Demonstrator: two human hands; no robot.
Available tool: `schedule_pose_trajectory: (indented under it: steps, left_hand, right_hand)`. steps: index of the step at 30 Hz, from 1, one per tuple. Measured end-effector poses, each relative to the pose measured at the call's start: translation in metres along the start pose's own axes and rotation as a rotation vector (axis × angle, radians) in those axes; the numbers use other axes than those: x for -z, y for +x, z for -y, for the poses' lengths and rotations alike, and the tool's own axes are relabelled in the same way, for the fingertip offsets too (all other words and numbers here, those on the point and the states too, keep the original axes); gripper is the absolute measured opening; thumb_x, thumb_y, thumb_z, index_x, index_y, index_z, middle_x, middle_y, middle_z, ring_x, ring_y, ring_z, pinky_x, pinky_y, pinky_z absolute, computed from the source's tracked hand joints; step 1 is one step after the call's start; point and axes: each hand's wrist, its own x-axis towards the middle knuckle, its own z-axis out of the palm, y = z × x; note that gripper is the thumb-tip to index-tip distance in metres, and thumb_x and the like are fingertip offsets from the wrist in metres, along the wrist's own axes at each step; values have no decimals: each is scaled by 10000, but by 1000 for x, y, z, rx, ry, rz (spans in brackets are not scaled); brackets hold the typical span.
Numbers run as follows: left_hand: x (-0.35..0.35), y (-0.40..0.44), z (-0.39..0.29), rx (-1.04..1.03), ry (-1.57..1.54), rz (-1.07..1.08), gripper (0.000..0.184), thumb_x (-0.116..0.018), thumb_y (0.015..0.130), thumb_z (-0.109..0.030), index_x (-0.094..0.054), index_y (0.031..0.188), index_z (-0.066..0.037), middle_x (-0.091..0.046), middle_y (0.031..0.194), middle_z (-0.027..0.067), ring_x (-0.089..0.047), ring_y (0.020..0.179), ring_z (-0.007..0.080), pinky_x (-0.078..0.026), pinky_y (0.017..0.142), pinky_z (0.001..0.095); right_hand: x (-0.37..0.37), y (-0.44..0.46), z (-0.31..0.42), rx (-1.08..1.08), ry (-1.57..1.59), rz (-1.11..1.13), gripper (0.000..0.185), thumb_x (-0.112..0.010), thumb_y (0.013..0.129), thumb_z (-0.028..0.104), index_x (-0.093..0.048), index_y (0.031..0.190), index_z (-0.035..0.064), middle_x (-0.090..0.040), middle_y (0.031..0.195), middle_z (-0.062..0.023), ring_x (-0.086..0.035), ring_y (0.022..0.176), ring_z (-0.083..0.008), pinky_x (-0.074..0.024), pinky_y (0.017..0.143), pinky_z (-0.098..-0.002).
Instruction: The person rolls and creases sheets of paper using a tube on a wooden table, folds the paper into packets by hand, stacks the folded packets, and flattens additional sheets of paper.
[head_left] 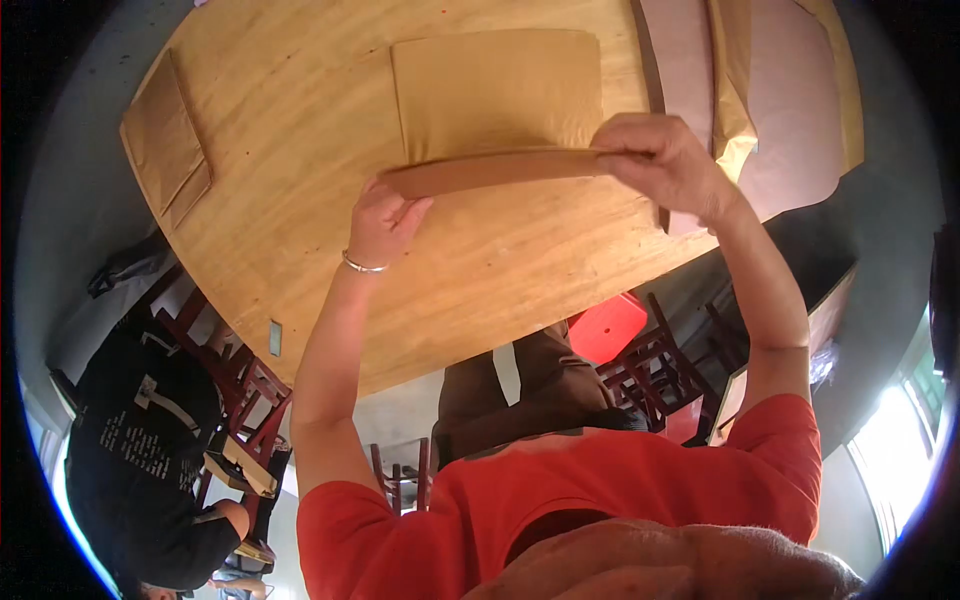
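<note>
A sheet of brown kraft paper [497, 85] lies on the wooden table, and its near edge is raised as a long narrow flap [505, 172]. I cannot tell whether the flap is one piece with the sheet or a separate strip. At the flap's left end, my left hand [388, 218] pinches the paper between thumb and fingers. My right hand [665, 165] grips the opposite end, thumb underneath and fingers curled over the top. Between the two hands the flap is stretched almost straight and tilts slightly up to the right.
The wooden table [500, 270] has a folded brown paper piece [165, 135] at its left edge. Large paper sheets [780, 110] are stacked on the right. Below are a red stool [608, 328] and dark red chairs [650, 385]. A person in black [140, 450] is at lower left.
</note>
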Motion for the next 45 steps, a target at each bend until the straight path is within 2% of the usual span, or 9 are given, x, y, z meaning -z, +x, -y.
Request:
schedule_pose_trajectory:
  steps: [5, 9, 11, 14, 26, 36, 39, 42, 45]
  left_hand:
    - [-4, 3, 3, 286, -272, -131, 119, -732, 793, -105, -703, 875, -25, -699, 860, 66, -626, 812, 232, -454, 857, 368]
    - [-7, 6, 0, 395, -380, -193, 139, -721, 821, -98, -693, 925, -10, -691, 853, 42, -625, 792, 166, -478, 802, 303]
    - [-5, 13, -10, 677, -763, -242, 168, -700, 847, -78, -673, 993, 0, -686, 888, 20, -607, 795, 92, -485, 739, 229]
    - [-9, 21, -6, 709, -682, -272, 154, -666, 865, -13, -657, 1015, 19, -662, 890, -11, -579, 772, 36, -464, 696, 168]
    - [3, 48, -6, 1082, -557, -198, 144, -696, 858, -104, -677, 951, 3, -678, 811, 0, -585, 703, 44, -478, 619, 191]
    - [-10, 45, -1, 1010, -460, -298, 128, -704, 840, -96, -679, 911, 8, -664, 765, -8, -570, 671, 37, -466, 598, 190]
    - [-13, 43, -1, 955, -496, -315, 138, -720, 844, -129, -676, 931, -32, -647, 751, -42, -523, 604, 6, -405, 485, 170]
    - [-13, 42, -7, 927, -502, -335, 146, -722, 841, -115, -667, 943, -27, -645, 754, -36, -535, 621, 7, -406, 492, 169]
    - [-14, 40, -9, 970, -599, -373, 138, -708, 825, -43, -661, 942, 12, -675, 801, 13, -608, 729, 52, -482, 641, 194]
  right_hand:
    - [20, 30, -2, -353, 255, 25, 87, -634, 861, 58, -658, 870, -25, -537, 691, 33, -451, 638, -60, -386, 577, -241]
    - [32, 58, -22, -389, 226, -55, 133, -661, 856, 92, -695, 940, -6, -644, 768, 24, -554, 715, -46, -453, 660, -207]
    - [37, 73, -39, -418, 247, -3, 179, -673, 846, 123, -697, 974, -1, -679, 830, 5, -594, 764, -58, -477, 703, -208]
    - [41, 90, -55, -424, 201, 17, 209, -681, 840, 151, -693, 986, 3, -675, 841, 3, -594, 757, -65, -477, 699, -214]
    - [13, 124, -105, -417, 93, -172, 218, -686, 852, 125, -683, 1028, -4, -678, 874, -5, -599, 788, -50, -494, 717, -190]
    - [-1, 123, -114, -300, 36, -357, 239, -700, 826, 155, -693, 1019, 15, -699, 901, -46, -631, 816, -88, -524, 766, -228]
    - [-3, 124, -117, -281, 11, -399, 268, -714, 816, 175, -690, 1034, 22, -695, 923, -51, -630, 829, -92, -524, 784, -237]
    - [0, 125, -112, -347, 45, -401, 293, -728, 801, 113, -670, 1075, 28, -679, 976, -52, -625, 873, -97, -520, 810, -232]
    - [2, 120, -113, -393, 220, -413, 393, -729, 786, 15, -610, 1160, 23, -652, 1038, -65, -616, 947, -118, -514, 847, -229]
